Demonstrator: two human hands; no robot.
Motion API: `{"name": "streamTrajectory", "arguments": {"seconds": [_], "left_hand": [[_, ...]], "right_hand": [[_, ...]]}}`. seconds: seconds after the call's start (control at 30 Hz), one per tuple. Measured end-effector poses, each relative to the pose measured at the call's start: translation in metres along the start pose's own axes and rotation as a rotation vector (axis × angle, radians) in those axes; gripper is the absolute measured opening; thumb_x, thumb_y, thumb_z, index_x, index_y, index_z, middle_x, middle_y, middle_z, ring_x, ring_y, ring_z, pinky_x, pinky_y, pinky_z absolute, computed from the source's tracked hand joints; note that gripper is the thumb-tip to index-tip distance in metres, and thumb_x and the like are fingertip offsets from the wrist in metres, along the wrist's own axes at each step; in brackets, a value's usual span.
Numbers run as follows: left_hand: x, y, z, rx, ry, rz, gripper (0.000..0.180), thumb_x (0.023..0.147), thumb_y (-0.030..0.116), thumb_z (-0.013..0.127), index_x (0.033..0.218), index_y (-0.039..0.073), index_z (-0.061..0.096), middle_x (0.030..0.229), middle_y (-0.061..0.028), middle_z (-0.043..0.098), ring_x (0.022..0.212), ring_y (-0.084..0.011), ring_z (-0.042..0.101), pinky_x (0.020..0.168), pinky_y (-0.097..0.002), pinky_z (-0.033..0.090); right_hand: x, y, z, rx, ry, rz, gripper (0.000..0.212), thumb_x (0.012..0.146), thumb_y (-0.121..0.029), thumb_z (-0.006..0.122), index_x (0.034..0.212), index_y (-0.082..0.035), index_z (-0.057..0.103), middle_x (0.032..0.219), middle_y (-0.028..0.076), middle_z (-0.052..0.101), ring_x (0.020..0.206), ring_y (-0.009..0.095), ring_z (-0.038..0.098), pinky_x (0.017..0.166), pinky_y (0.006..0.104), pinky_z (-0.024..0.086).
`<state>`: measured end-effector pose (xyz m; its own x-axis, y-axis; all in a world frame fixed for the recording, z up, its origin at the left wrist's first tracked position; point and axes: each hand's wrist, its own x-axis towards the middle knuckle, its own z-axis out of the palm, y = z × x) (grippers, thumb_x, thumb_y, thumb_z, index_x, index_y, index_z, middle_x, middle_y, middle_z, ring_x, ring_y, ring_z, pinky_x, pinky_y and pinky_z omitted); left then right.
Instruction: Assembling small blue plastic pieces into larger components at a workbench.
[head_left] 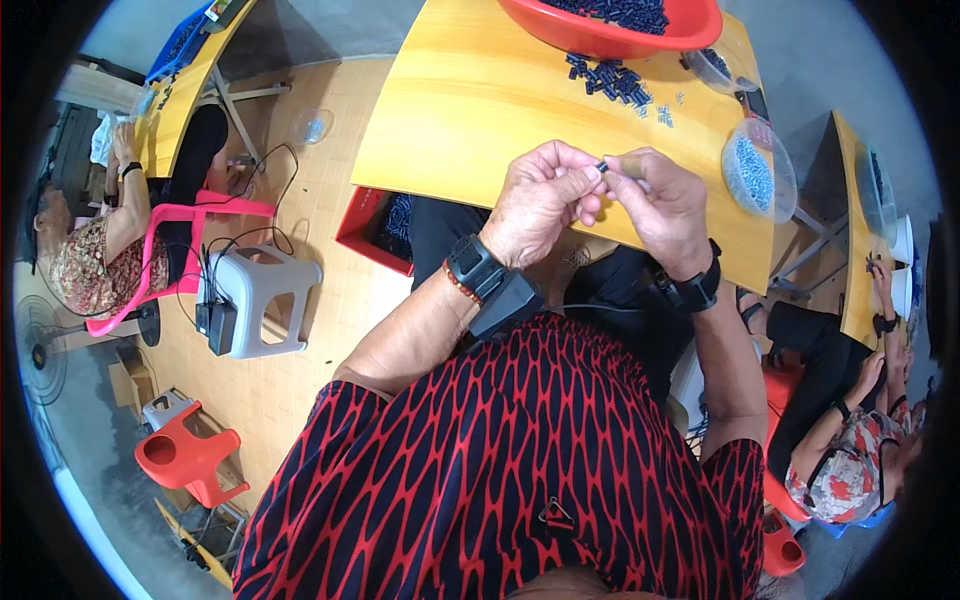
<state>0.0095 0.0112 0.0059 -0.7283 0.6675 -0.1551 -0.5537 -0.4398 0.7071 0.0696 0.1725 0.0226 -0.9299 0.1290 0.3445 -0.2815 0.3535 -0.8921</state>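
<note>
So both hands meet mid-frame over the smooth yellow table: the left hand and right hand pinch a tiny dark blue cylindrical piece between fingertips. Top centre, a glossy red basin holds more; a clear round bowl right holds pale blue bits.
</note>
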Motion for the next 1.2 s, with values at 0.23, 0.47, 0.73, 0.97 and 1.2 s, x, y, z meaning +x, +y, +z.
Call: {"name": "streamTrajectory", "arguments": {"seconds": [0.23, 0.47, 0.73, 0.97, 1.2], "left_hand": [[0.0, -0.002, -0.001, 0.136, 0.048, 0.114, 0.006, 0.092, 0.005, 0.061, 0.095, 0.003, 0.057, 0.081, -0.0068, 0.064, 0.063, -0.0115, 0.06, 0.056, -0.025, 0.052], [0.024, 0.012, -0.02, 0.121, 0.216, 0.338, 0.009, 0.092, 0.002, 0.059, 0.099, 0.002, 0.054, 0.08, -0.0056, 0.06, 0.064, -0.0115, 0.058, 0.059, -0.0245, 0.052], [0.021, 0.01, -0.025, 0.116, 0.158, 0.36, 0.011, 0.091, 0.005, 0.06, 0.1, 0.002, 0.054, 0.082, -0.0069, 0.061, 0.066, -0.0121, 0.058, 0.062, -0.0254, 0.052], [0.021, 0.01, -0.023, 0.087, 0.142, 0.349, 0.011, 0.091, 0.004, 0.06, 0.1, 0.001, 0.054, 0.082, -0.0075, 0.061, 0.066, -0.0122, 0.058, 0.062, -0.0261, 0.052], [0.02, 0.015, -0.025, -0.006, 0.214, 0.387, 0.011, 0.091, 0.004, 0.061, 0.1, 0.001, 0.055, 0.082, -0.005, 0.061, 0.069, -0.0113, 0.059, 0.066, -0.0249, 0.052]], "right_hand": [[0.008, 0.0, -0.001, -0.071, -0.088, -0.032, 0.013, 0.083, 0.003, 0.065, 0.096, 0.002, 0.062, 0.08, 0.011, 0.065, 0.067, 0.016, 0.064, 0.061, 0.0285, 0.05], [0.06, 0.028, -0.014, -0.261, -0.055, 0.227, 0.021, 0.088, -0.007, 0.06, 0.103, 0.006, 0.063, 0.081, 0.016, 0.069, 0.069, 0.017, 0.065, 0.064, 0.0297, 0.052], [0.111, 0.034, 0.005, -0.616, -0.07, 0.05, 0.026, 0.085, -0.015, 0.058, 0.106, -0.002, 0.066, 0.09, 0.025, 0.066, 0.086, 0.039, 0.065, 0.077, 0.0447, 0.051], [0.116, 0.045, 0.008, -0.804, -0.125, -0.01, 0.027, 0.084, -0.016, 0.053, 0.104, -0.004, 0.068, 0.091, 0.025, 0.065, 0.087, 0.041, 0.064, 0.08, 0.0493, 0.05], [0.112, 0.03, 0.011, -0.791, -0.127, 0.048, 0.024, 0.083, -0.015, 0.056, 0.101, -0.004, 0.067, 0.088, 0.024, 0.065, 0.086, 0.041, 0.064, 0.076, 0.0482, 0.05]]}}
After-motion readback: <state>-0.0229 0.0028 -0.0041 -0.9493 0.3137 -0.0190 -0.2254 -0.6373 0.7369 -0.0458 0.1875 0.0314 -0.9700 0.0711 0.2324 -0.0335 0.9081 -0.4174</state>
